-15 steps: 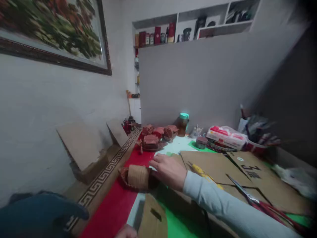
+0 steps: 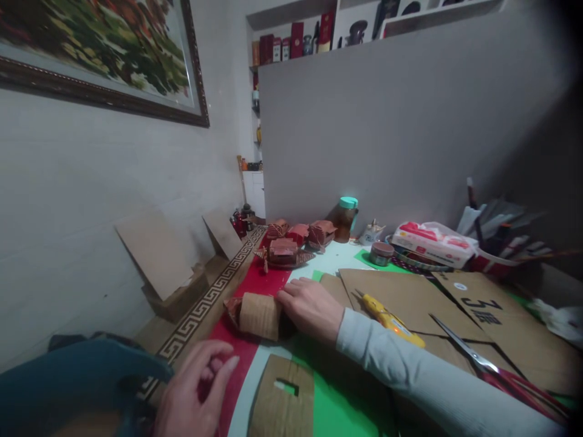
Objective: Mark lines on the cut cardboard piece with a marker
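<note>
A small cardboard model [image 2: 257, 314] with a curved roof sits on the red cloth [image 2: 268, 282]. My right hand [image 2: 312, 308] rests on the table with its fingertips touching the model's right side. My left hand [image 2: 194, 388] hovers low at the near left with fingers loosely curled and nothing in it. A cardboard piece with a slot [image 2: 282, 400] lies just in front of me on the green mat [image 2: 341, 413].
Several finished cardboard models [image 2: 291, 243] stand further back. A yellow utility knife [image 2: 392, 318], scissors [image 2: 473, 358] and flat cardboard sheets [image 2: 410, 297] lie to the right. A jar [image 2: 344, 218], tissue pack [image 2: 432, 241] and pen holder [image 2: 496, 243] stand at the back. Cardboard boxes [image 2: 168, 273] lean on the left wall.
My left hand has risen into view at the near left. My right hand has drawn in against the cardboard model. The view has tilted down slightly.
</note>
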The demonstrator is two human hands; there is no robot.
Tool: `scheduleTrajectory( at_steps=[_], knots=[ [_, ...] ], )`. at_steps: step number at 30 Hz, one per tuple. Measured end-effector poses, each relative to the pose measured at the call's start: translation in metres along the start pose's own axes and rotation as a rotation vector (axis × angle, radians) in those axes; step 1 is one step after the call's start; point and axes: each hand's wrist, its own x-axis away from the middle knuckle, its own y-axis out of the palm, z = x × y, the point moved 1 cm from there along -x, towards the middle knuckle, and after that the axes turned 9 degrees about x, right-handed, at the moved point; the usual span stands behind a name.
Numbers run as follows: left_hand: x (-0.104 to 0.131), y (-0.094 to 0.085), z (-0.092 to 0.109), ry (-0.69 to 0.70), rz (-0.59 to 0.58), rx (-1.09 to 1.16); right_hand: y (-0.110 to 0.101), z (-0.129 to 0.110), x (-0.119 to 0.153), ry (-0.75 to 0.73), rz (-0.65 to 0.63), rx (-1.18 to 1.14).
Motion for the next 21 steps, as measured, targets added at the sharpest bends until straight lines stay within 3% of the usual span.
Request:
scheduleTrajectory(
  at_steps=[5, 10, 16, 18, 21],
  knots=[
    [-0.029, 0.007, 0.013, -0.016, 0.007, -0.055, -0.001, -0.001, 0.002, 0.051, -0.018, -0.042],
    [-0.036, 0.019, 0.018, -0.006, -0.017, -0.049, -0.004, 0.003, 0.006, 0.169, 0.014, -0.156],
    [-0.037, 0.008, 0.025, -0.060, 0.055, -0.039, -0.028, 0.017, 0.027, 0.317, 0.113, -0.472],
    [-0.030, 0.003, 0.026, -0.093, 0.001, -0.077, -0.035, 0.023, 0.040, 0.352, 0.117, -0.619],
    [-0.011, 0.003, 0.024, -0.104, -0.177, -0.151, -0.041, 0.030, 0.066, 0.399, 0.106, -0.832]
  ],
)
